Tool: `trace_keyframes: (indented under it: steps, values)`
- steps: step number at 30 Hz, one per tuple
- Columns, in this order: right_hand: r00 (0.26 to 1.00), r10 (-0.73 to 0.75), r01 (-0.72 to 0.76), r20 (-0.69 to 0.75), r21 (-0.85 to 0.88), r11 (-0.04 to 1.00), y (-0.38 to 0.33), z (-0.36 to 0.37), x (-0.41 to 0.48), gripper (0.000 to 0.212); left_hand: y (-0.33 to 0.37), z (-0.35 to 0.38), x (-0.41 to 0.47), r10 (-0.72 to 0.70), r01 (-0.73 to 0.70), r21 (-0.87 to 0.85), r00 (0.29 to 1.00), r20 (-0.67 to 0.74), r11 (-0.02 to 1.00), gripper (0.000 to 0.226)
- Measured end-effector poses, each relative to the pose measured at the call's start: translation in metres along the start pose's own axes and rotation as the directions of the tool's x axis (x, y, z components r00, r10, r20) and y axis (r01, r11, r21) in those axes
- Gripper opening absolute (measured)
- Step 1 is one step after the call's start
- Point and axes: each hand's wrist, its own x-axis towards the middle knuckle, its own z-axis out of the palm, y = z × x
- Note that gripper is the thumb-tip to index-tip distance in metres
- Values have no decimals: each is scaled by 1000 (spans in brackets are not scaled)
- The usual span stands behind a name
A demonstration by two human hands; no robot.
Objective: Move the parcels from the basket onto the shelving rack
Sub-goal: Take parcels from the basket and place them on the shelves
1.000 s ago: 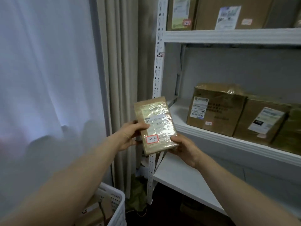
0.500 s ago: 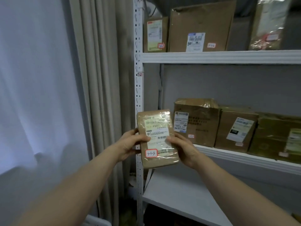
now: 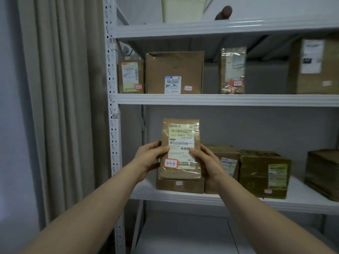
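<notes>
I hold a small brown parcel (image 3: pixel 180 149) upright in front of the white shelving rack (image 3: pixel 220 99). It is wrapped in clear tape and carries a white address label and a red-edged sticker. My left hand (image 3: pixel 150 158) grips its left edge, thumb on the front. My right hand (image 3: pixel 207 162) grips its right edge the same way. The parcel hangs in front of the middle shelf (image 3: pixel 183 197), level with the boxes standing there. The basket is out of view.
Several brown boxes stand on the upper shelf (image 3: pixel 174 72) and on the middle shelf (image 3: pixel 264 173). A gap lies on the upper shelf between the boxes (image 3: pixel 211 77). A lower shelf board (image 3: pixel 183 235) shows below. Beige curtains (image 3: pixel 60 107) hang left of the rack post (image 3: pixel 113 125).
My view has tilted upward and shifted right along the rack. Both hands have raised the parcel and turned it upright. The basket has dropped out of view.
</notes>
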Motion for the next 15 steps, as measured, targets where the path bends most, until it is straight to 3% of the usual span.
trace_keyframes:
  steps: [5,11,15]
  values:
    - [997,-67,66,-41,-23,998,-29,-26,11,88,16,34,17,44,-45,9,998,47,999,28]
    - [992,-126,125,-13,-53,991,-67,-49,28,78,42,64,38,76,-78,37,996,53,996,10]
    - [986,-163,164,16,-92,982,-89,-57,46,62,58,77,51,114,-116,31,992,58,993,12]
